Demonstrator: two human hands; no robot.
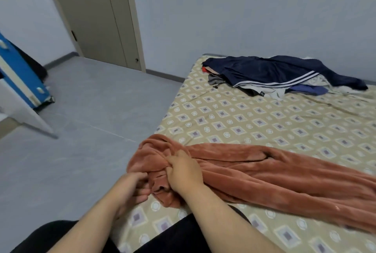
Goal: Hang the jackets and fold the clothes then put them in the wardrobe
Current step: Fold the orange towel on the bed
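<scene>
At the near edge of the bed (264, 122), clutching the bunched end of the brown fleece garment (264, 171) with left hand (132, 188) and right hand (183, 169); apparently starts folding; next calls for spreading it flat.

This is looking like a bedroom in a home. A wide bed (264, 122) is filling the right half of the frame and is wearing a beige sheet with a diamond pattern. A pile of clothes (274, 73) is lying on it at the upper right, and a rust-coloured garment (274, 173) is stretching across the lower right. A plain door (101, 14) is standing closed at the upper left between pale walls (244, 8). What seems a blue suitcase (20, 75) is standing on the grey floor (81, 120) at the left edge.
</scene>
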